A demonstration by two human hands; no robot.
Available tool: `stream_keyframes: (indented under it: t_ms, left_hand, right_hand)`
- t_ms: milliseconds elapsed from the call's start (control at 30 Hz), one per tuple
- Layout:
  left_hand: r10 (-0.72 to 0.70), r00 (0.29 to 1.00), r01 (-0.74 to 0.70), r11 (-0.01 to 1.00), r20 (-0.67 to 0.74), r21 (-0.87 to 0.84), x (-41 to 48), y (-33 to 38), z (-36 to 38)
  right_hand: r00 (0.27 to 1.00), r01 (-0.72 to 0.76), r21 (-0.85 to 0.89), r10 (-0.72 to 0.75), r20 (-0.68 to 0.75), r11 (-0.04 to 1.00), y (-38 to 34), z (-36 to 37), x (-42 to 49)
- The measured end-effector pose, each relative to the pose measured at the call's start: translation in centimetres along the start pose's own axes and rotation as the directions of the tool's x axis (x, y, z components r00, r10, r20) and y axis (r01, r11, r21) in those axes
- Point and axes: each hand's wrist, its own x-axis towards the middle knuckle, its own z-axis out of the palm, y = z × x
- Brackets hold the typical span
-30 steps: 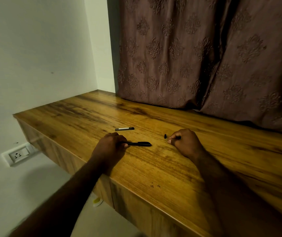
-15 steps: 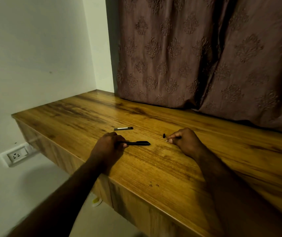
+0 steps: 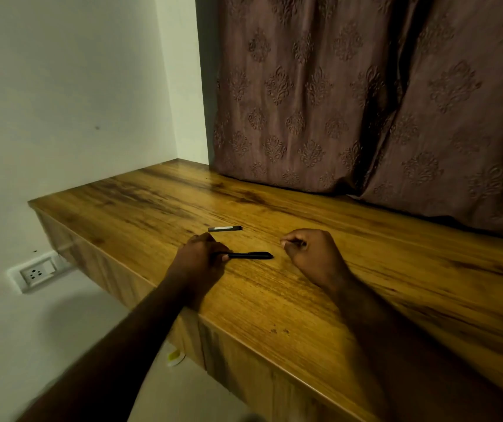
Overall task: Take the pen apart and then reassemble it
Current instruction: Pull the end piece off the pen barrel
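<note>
The pen (image 3: pixel 250 255) is apart at this moment, and its pieces lie or are held close to the two hands on the desk (image 3: pixel 396 284).

The left hand (image 3: pixel 200 258) has its fingers curled around one end of the black pen. The rest of the pen sticks out from the fingertips toward the right hand and lies low on the wood. I think it is held like this so the free end is open for the next piece and the body cannot roll.

The right hand (image 3: pixel 315 254) is clenched, with the thumb and first finger pressed together. Between them a small part (image 3: pixel 301 243) shows as a dark spot. It seems pinched there, but it is too small to say which piece it is. The free end of the pen is near these fingertips and does not touch them, so the two pieces can probably be joined with a short move.

A tube (image 3: pixel 225 228), dark with a pale strip, lies alone on the wood just beyond the left fingertips. No finger touches it. Probably it is put there so it stays within reach while both hands are busy.

My judgement is that putting the pen together is not finished.
</note>
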Motion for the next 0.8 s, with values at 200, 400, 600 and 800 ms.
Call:
stream_keyframes:
  t_ms: [200, 400, 600, 800]
  left_hand:
    - [-0.011, 1.000, 0.011, 1.000, 0.015, 0.003, 0.0, 0.0, 0.1]
    - [-0.035, 0.999, 0.035, 0.999, 0.006, 0.002, 0.0, -0.2, 0.3]
    - [-0.021, 0.999, 0.018, 0.997, -0.039, -0.073, -0.2, 0.0, 0.1]
    - [-0.045, 0.997, 0.039, 0.994, -0.056, -0.098, -0.6, 0.7, -0.3]
  right_hand:
    - [0.980, 0.035, -0.157, -0.003, 0.200, 0.987, -0.5, 1.3, 0.4]
    - [0.977, 0.039, -0.211, 0.007, 0.213, 0.977, -0.6, 1.7, 0.4]
    - [0.973, 0.022, -0.179, 0.020, 0.228, 0.984, -0.8, 1.6, 0.3]
    - [0.975, 0.047, -0.165, -0.009, 0.224, 0.985, -1.1, 1.8, 0.2]
